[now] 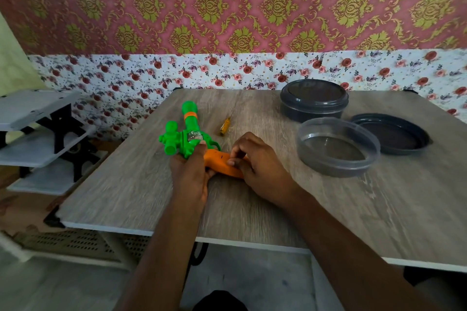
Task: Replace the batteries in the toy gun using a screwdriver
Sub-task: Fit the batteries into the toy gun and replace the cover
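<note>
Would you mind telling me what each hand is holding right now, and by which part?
Both hold the toy gun: the left hand grips its green body, the right hand pinches the orange handle.

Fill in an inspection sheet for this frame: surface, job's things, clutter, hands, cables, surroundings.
Surface: wood-grain table.
Job's things: toy gun, green body and orange grip, on the table; the yellow-handled screwdriver lies beyond it, untouched.
Clutter: lidded container at the back right; open container in front of it; loose lid beside that.
Hands: left hand grips the gun's green body; right hand has its fingers curled on the orange grip.
Cables: nothing seen on the table.
Surroundings: patterned wallpaper; white shelf unit at the left.
</note>
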